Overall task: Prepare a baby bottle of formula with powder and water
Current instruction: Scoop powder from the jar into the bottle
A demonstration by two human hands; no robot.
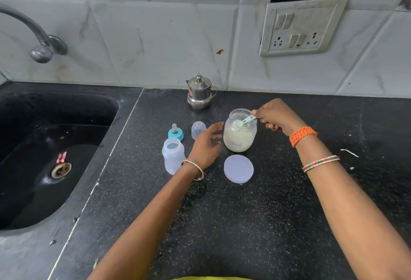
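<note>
Formula jar (239, 134): open, upright on black speckled counter (266, 213), roughly two-thirds full of pale powder, handwritten label on front. Scoop (244, 121): pale green, bowl inside jar mouth just above powder, handle pinched by right hand (277, 115), fingers closed around it. Jar lid (238, 168): flat on counter, just in front of jar, apart from it. Left hand (205, 144): spread wide, holding nothing, hovering just left of jar; contact with jar not discernible. Baby bottle (173, 155): uncapped, upright, left of left wrist; contents cannot be determined. Teal nipple ring (175, 133): upright behind bottle. Clear cap (198, 129): beside ring, partly hidden by left fingers. Steel pot (200, 95): lidded, near wall behind jar. Sink (44, 157): at far left, tap (37, 42) above. Bangles on both wrists.
</note>
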